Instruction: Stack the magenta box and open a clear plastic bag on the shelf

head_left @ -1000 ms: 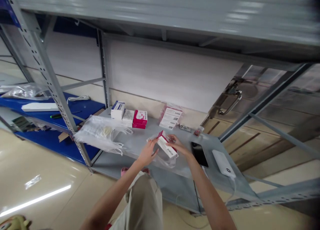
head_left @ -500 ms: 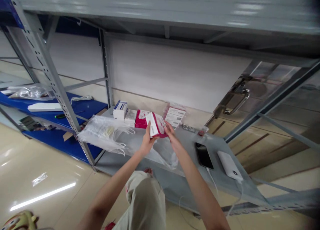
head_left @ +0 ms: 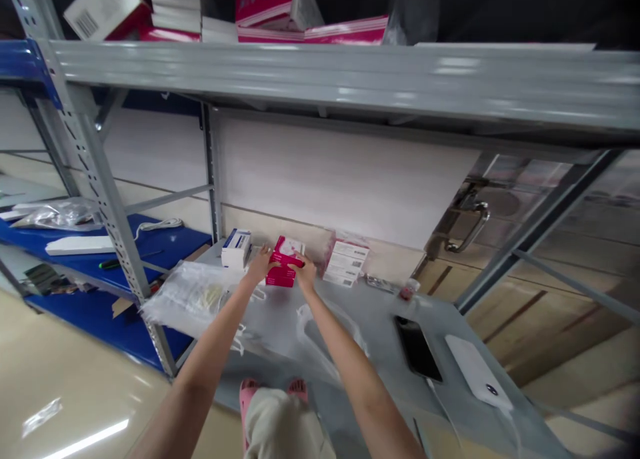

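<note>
A pink-and-white box (head_left: 285, 259) is between my two hands, low over the grey shelf, up against another pink box (head_left: 281, 277). Whether it rests fully on that one I cannot tell. My left hand (head_left: 260, 266) grips its left side, and my right hand (head_left: 305, 274) has its fingers on the right end. Just left of them stands a blue-and-white box (head_left: 237, 248). A clear bag of white-labelled boxes (head_left: 346, 262) leans at the wall on the right. Clear plastic bags (head_left: 187, 296) lie left of my forearm.
A black phone (head_left: 417, 347) and a white power bank (head_left: 479, 372), both with cables, lie on the grey shelf (head_left: 380, 312) at right. A small clear container (head_left: 409, 288) sits behind them. An upper shelf beam (head_left: 320, 79) crosses above, with pink boxes (head_left: 270, 6) on it.
My hands have moved left and back with the box, from above the middle of the shelf to the other pink box. The view has tilted up, showing the upper shelf's boxes.
</note>
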The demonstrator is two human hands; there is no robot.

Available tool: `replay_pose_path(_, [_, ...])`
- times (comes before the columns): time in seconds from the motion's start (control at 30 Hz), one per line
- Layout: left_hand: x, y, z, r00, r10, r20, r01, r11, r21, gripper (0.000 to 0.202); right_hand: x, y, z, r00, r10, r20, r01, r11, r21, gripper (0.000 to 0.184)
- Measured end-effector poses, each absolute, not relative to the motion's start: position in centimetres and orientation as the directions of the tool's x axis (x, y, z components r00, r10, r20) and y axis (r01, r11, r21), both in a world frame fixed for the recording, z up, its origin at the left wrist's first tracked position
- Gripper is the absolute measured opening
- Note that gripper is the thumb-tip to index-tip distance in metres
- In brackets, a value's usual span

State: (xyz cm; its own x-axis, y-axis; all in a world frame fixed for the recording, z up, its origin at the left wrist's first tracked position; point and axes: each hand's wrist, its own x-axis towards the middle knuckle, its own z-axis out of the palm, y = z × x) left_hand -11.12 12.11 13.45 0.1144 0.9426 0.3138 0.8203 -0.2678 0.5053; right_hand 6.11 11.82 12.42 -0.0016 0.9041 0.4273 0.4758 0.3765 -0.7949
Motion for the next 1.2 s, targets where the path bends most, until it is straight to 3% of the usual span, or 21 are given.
replay_pose_path(0.07, [-11.7, 12.6, 13.0, 0.08, 0.962, 0.262, 0.893, -0.186, 0.411, 0.035, 5.8, 12.8, 12.0, -0.026, 0.925, 0.378, 0.529, 0.334, -0.78, 0.047])
replay_pose_path(0.17, [-12.0, 12.5, 11.8, 0.06, 0.974, 0.218, 0.903, -0.146, 0.404, 0.029, 6.0, 14.0, 11.1, -0.06, 0.946, 0.318, 0.561, 0.295, -0.774, 0.062])
replay_pose_path(0.43, [-11.9, 12.7, 10.3, 0.043, 0.976, 0.213, 0.907, -0.127, 0.401, 0.028, 7.1, 15.6, 11.5, -0.135, 0.979, 0.151, 0.767, 0.2, -0.61, 0.048])
replay_pose_path(0.57, [-12.1, 13.4, 10.4, 0.028, 0.982, 0.185, 0.925, -0.095, 0.367, 0.027, 7.3, 16.0, 11.5, -0.148, 0.978, 0.15, 0.813, 0.207, -0.544, 0.053])
replay_pose_path(0.83, [-12.5, 14.0, 10.5, 0.013, 0.989, 0.15, 0.944, -0.061, 0.323, 0.022, 7.6, 15.7, 11.3, -0.137, 0.976, 0.166, 0.791, 0.209, -0.575, 0.052])
replay_pose_path(1.2, [-12.4, 14.3, 10.6, -0.001, 0.985, 0.17, 0.935, -0.06, 0.35, 0.02, 7.3, 15.2, 11.5, -0.086, 0.985, 0.15, 0.829, 0.154, -0.537, 0.053])
